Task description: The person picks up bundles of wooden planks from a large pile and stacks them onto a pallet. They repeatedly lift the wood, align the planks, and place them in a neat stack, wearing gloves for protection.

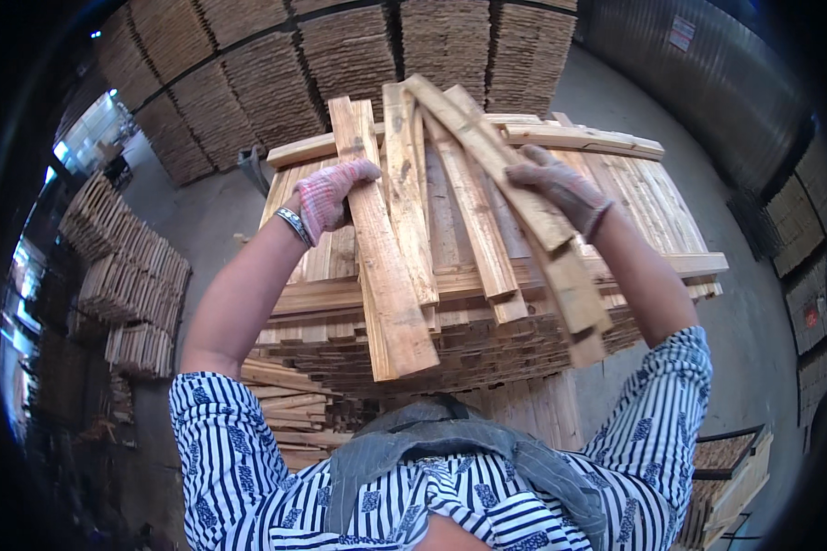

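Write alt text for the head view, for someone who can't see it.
A gloved left hand grips a loose board and a gloved right hand holds a slanting board over a stack of planks. More boards lie between the hands; tall lumber stacks stand beyond.

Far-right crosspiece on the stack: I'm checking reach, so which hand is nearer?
Right. The right hand is just this side of the crosspiece; the left hand is farther left.

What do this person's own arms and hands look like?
The left hand wears a pinkish-white knit glove, with a silvery band above it. The right hand wears a dingier, greyish glove. The forearms are bare below pushed-up, navy-and-white striped sleeves.
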The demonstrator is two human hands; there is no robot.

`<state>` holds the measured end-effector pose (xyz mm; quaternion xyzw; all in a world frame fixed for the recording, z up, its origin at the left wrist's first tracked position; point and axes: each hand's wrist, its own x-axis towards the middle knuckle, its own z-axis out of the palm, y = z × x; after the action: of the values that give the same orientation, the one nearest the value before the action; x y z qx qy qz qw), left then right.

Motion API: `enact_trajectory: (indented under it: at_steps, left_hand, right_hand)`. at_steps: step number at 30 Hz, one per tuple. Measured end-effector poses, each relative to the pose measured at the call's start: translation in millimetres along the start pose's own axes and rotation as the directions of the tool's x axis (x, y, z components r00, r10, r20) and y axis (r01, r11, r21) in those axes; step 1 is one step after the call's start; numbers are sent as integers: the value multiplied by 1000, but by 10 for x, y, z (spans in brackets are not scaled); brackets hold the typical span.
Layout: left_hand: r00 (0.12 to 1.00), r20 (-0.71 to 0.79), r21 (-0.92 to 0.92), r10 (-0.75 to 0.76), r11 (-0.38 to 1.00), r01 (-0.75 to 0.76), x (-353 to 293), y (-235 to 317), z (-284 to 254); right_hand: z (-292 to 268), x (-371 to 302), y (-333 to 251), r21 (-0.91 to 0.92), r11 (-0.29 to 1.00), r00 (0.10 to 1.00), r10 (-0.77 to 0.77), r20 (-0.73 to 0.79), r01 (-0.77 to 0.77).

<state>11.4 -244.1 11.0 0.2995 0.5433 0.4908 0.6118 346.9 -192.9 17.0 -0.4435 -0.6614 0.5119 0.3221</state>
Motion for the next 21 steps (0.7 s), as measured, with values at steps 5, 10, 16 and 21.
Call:
enact_trajectory:
  at_steps: [5,10,16,21]
  left_hand:
    - [986,-145,39,84,996,-79,-223,362,-333]
    - [988,-143,201,-56,976,84,166,522,-725]
    - [991,94,300,-92,952,60,-62,39,-318]
    - [994,64,232,-93,970,76,15,-63,-615]
  right_hand:
    - [-612,-296,-42,-78,996,985,-64,-160,52]
    - [-910,-280,324,-453,880,971,36,-235,-142]
    - [-162,-131,-100,-902,378,961,-92,-261,-208]
    - [1150,-91,-774,-657,711,959,-274,69,250]
